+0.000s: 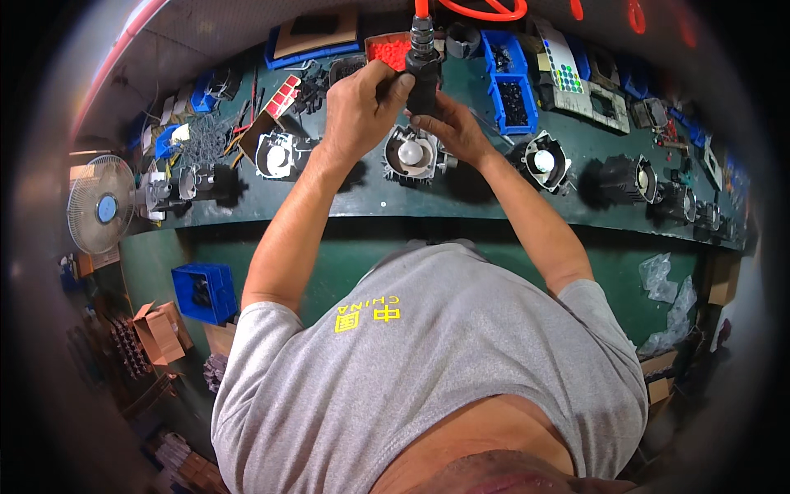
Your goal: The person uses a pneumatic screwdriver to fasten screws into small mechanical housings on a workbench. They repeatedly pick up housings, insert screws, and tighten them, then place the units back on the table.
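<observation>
A black air screwdriver point(423, 82) hangs upright over the bench from a red hose, and my left hand point(359, 111) is closed on its side, thumb against the body. Under its lower end sits a grey metal engine housing point(411, 156) with a round, pale dome in its middle. My right hand point(458, 130) is at the tool's lower end, just above the housing's right edge, with thumb and fingers drawn together; what they pinch is hidden. The screwdriver's tip cannot be seen behind the hands.
Similar housings stand on the green bench point(485, 198), one to the left point(278, 156) and one to the right point(545, 161). Behind are blue bins of dark parts point(512, 103) and a tray of red pieces point(390, 54). A fan point(104, 206) stands at far left.
</observation>
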Motion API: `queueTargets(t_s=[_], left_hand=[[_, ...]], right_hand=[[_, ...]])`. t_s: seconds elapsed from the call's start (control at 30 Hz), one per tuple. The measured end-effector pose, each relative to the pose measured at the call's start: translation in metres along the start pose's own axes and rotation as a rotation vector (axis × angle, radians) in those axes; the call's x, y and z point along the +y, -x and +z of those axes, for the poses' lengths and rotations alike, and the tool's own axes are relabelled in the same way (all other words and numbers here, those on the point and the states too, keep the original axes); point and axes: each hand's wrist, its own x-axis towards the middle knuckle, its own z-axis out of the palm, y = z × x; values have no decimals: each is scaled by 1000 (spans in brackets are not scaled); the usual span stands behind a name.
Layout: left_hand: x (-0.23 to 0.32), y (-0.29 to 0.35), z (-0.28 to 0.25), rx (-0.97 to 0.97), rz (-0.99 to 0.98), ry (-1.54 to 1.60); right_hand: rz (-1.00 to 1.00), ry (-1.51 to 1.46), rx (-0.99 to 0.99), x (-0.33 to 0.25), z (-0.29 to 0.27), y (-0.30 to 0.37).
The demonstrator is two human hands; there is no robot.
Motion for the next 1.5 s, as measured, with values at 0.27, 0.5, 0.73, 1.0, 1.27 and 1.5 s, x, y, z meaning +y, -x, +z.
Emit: queueTargets(t_s=[0.27,0.5,0.73,1.0,1.27,1.5], left_hand=[[-15,7,12,21,-273,731],[-14,-13,51,-49,-339,816],[-12,-14,56,-77,-298,825],[-11,-22,50,85,-259,848],[-1,-33,7,192,-214,876],[-6,-20,-5,244,-277,894]], right_hand=[[1,-7,-28,1,0,-3],[37,313,-2,-6,5,-2],[-151,655,404,111,1,48],[-34,580,393,117,2,49],[-181,721,419,90,2,46],[-270,950,276,75,2,34]])
